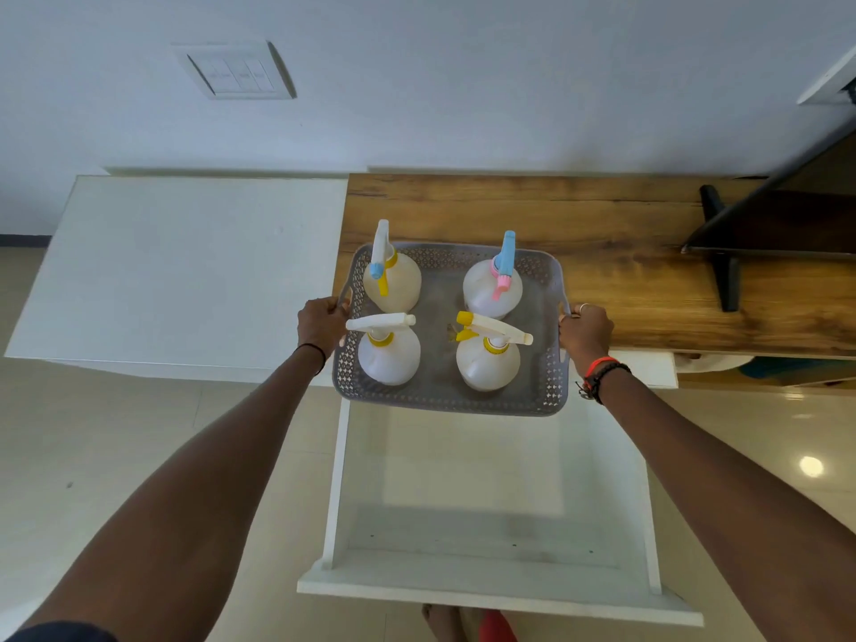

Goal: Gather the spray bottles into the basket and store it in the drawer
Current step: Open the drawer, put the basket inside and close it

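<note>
Now both hands grip the basket [448, 396] by its side handles: the left hand [321, 325] is closed around the left handle, the right hand [586, 333] around the right one. The grey, perforated basket sits partly over the front edge of the wooden worktop [625, 234] and partly over the open drawer [491, 525] below; whether its far end touches the worktop cannot be told.

Four spray bottles stand upright inside, one in each corner, apart from each other. The far-left bottle [392, 280] has a white sprayer with a blue nozzle and yellow trigger. The far-right bottle [492, 289] has a blue sprayer with a pink nozzle. The near-left bottle [389, 352] has a white sprayer and yellow collar. The near-right bottle [487, 361] has a white sprayer with yellow nozzle and collar.

The white drawer is pulled out toward the person. A white cabinet top [176, 266] lies left of the worktop.
</note>
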### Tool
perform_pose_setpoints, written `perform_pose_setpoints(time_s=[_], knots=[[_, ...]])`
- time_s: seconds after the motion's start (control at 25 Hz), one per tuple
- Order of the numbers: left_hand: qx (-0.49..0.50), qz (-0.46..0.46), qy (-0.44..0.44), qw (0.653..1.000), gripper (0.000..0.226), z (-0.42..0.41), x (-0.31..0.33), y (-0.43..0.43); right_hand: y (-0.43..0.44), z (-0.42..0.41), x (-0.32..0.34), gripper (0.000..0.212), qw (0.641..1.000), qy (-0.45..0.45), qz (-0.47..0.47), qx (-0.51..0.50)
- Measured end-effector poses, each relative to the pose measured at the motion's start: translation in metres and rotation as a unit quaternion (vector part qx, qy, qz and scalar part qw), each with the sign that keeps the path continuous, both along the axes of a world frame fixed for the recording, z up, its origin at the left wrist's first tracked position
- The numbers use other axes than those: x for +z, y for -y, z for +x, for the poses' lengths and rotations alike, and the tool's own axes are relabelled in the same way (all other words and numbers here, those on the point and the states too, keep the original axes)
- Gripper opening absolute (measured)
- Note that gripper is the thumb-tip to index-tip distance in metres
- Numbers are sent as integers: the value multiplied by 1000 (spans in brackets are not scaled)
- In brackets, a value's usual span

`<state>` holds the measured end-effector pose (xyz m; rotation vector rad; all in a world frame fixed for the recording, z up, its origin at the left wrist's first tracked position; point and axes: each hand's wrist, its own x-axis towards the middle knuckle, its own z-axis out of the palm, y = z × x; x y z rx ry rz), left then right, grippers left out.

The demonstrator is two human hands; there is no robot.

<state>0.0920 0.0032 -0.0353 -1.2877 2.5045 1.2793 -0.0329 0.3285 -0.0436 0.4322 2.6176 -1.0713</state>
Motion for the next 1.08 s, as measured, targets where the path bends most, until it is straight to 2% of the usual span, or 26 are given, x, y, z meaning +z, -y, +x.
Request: perform_pose_setpoints(time_s=[0.6,1.08], knots=[[9,14,4,1000,28,126,-1,-59,-55,123,-3,31,999,37,-11,-32],[5,18,39,999,28,181,-42,-101,-96,181,-44,29,998,51,7,-35]])
